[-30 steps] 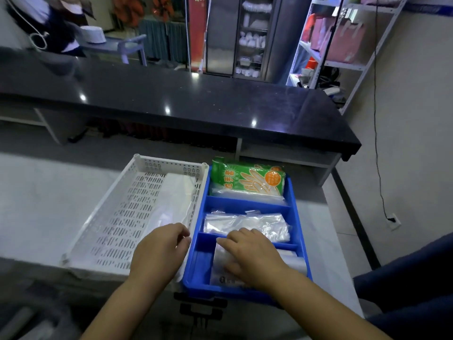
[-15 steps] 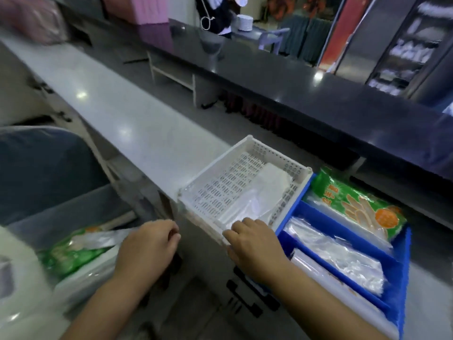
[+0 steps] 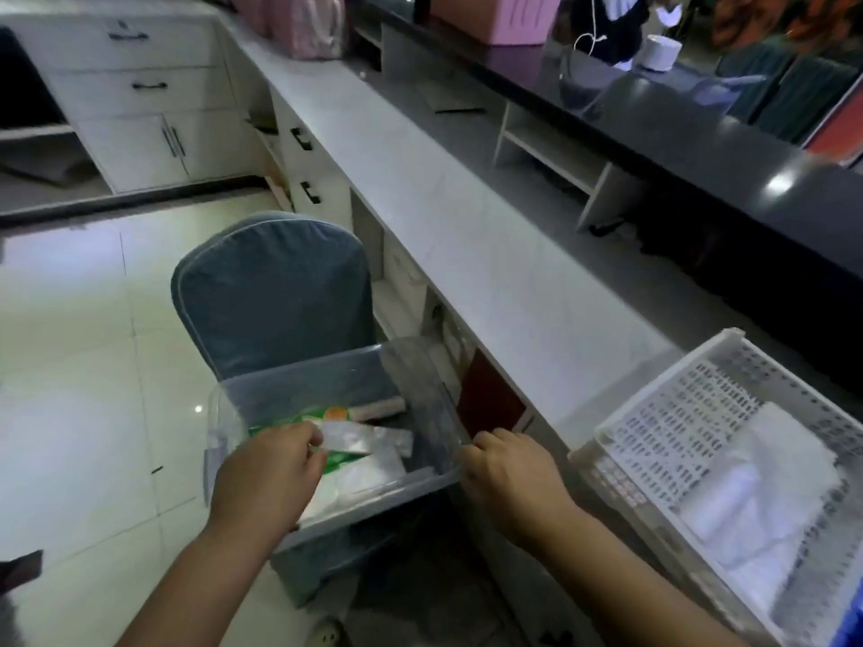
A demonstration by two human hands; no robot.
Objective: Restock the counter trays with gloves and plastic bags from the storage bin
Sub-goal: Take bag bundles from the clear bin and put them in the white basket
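The person has turned from the trays to the clear bin (image 3: 336, 441) at seven o'clock. The left hand (image 3: 268, 473) pinches a clear packet (image 3: 369, 438) inside; the right hand (image 3: 509, 478), curled, grips nothing. Slippery film could slide free. White tray (image 3: 663, 389) waits at three o'clock.

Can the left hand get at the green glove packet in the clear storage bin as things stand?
Probably yes. The left hand is already inside the open-topped storage bin, fingers on a clear packet lying across the green glove packet.
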